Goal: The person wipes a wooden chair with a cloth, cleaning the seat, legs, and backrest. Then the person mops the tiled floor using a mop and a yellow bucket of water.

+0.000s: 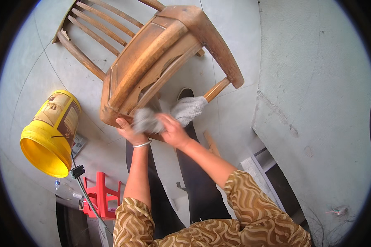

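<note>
A worn wooden chair (148, 61) lies tipped in front of me, its slatted back towards the upper left and its legs towards the right. My left hand (130, 132), with a bangle at the wrist, rests at the seat's lower left corner, thumb up against the wood. My right hand (174, 132) is on a grey cloth (188, 110); part of the cloth is blurred between the hands, and the rest lies around a chair leg or rail. Cracked, peeling veneer (156, 77) shows along the seat's side. The left fingers are hidden behind the wood and cloth.
A yellow plastic bucket (49, 132) lies tipped at the left, its mouth facing down-left. Below it are a red plastic stool (101, 197) and a thin rod with a black clamp (77, 171). A pale wall (312, 92) rises at the right. My legs are below the chair.
</note>
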Action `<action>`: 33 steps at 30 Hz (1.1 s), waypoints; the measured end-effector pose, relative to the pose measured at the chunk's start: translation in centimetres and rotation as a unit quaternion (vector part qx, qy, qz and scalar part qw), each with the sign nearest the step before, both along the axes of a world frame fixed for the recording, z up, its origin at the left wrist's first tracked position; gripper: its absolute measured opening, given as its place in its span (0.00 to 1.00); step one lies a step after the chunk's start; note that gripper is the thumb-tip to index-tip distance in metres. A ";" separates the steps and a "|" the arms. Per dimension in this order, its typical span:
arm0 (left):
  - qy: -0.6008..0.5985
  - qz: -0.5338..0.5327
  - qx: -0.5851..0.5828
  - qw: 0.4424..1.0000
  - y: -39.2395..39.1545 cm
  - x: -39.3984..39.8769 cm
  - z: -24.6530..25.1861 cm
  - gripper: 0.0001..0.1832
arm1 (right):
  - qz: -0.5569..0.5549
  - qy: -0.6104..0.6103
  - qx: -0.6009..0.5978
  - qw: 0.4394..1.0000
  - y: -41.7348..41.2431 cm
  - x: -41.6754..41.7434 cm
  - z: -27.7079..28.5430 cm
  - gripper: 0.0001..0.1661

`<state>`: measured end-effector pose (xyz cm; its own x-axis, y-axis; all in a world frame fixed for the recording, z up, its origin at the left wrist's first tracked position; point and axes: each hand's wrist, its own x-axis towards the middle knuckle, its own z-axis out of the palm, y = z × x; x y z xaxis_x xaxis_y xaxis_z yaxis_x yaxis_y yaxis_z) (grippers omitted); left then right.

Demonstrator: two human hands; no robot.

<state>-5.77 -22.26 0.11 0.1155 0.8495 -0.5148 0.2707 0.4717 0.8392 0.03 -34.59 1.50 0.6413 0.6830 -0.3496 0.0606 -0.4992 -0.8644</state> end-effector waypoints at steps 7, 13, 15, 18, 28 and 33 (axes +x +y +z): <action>0.002 0.020 -0.013 1.000 -0.2 -1.8 -1.0 0.48 | -0.115 -0.217 -0.007 0.969 4.1 8.9 5.3 0.21; -0.014 0.019 -0.009 1.000 -0.3 -0.9 -0.9 0.47 | 0.071 -0.368 -0.231 0.898 5.4 15.8 5.3 0.41; -0.003 0.020 0.006 1.000 -0.1 -0.8 -1.1 0.47 | 0.115 -0.377 -0.221 0.892 5.4 16.2 5.5 0.42; 0.008 0.026 0.001 1.000 -0.4 -0.9 -0.7 0.46 | 0.172 -0.379 -0.245 0.876 6.1 16.2 5.8 0.38; 0.001 0.034 0.003 0.999 -0.1 -0.7 -0.6 0.45 | 0.376 -0.323 -0.282 0.821 7.6 18.7 7.7 0.31; 0.005 0.045 0.004 0.999 -0.4 -0.8 -0.5 0.44 | 0.495 -0.408 -0.244 0.728 8.5 23.6 9.4 0.33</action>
